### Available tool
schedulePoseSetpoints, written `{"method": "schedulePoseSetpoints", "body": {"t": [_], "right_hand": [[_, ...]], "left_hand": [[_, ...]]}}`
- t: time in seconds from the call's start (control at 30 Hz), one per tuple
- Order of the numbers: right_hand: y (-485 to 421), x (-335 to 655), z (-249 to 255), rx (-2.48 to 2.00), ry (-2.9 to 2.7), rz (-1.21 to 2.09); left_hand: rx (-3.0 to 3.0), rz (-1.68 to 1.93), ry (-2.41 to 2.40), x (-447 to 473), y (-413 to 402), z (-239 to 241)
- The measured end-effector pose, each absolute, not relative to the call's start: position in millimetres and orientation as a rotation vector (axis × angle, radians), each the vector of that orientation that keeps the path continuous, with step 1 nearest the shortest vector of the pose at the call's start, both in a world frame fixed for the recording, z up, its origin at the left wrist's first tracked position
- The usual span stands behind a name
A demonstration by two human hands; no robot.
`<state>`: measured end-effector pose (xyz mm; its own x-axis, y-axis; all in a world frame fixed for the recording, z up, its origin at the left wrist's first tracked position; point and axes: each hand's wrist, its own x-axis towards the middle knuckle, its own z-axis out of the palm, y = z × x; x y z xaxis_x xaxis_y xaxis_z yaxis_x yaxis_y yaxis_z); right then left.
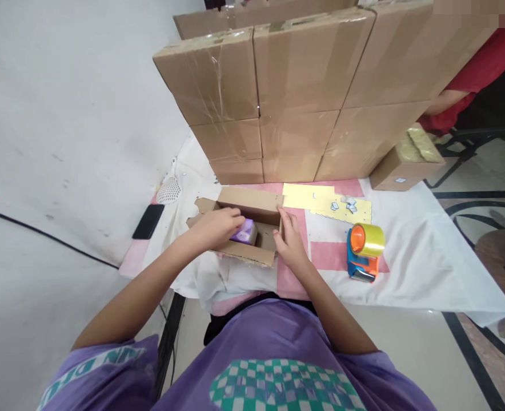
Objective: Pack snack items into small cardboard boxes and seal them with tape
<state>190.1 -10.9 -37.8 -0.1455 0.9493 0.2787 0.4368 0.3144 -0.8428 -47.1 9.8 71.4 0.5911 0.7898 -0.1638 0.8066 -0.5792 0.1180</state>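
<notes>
Head view shows the left hand (220, 225) with its fingers curled at the purple packet (247, 233), which lies inside the open carton (246, 252), but I cannot tell whether they close around it. The right hand (293, 240) holds the carton's right end between thumb and fingers. In my judgement, the step in hand is arranging the packet inside, and the next move calls for keeping the carton steady and releasing gently.
</notes>
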Motion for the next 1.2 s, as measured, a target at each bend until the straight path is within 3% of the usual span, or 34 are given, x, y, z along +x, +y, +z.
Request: {"method": "schedulePoseSetpoints", "body": {"t": [0.2,0.4,0.6,0.7,0.97,1.1,1.2], "right_hand": [[-10.1,190.7,-39.5,-1.244,-1.742,0.769],[-9.4,192.2,-37.7,-1.243,-1.747,0.771],[-5.5,192.7,-40.4,-1.263,-1.721,0.764],[-2.9,192.3,-42.3,-1.267,-1.721,0.759],[-2.8,190.9,-43.1,-1.269,-1.707,0.756],[-3.4,192.0,-42.8,-1.283,-1.714,0.743],[-2.9,195.0,-41.7,-1.302,-1.736,0.748]], "left_hand": [[2.509,-0.170,1.290,-45.1,26.5,50.6],[2.504,-0.524,1.241,-34.4,41.6,64.5],[2.723,-0.203,1.426,-41.3,25.5,80.9],[2.641,-0.255,1.541,-50.1,30.1,80.4],[2.664,-0.444,1.293,-38.0,59.3,50.2],[2.757,-0.465,1.278,-38.4,45.9,64.1],[2.859,-0.263,1.371,-51.7,26.1,86.2]]}}
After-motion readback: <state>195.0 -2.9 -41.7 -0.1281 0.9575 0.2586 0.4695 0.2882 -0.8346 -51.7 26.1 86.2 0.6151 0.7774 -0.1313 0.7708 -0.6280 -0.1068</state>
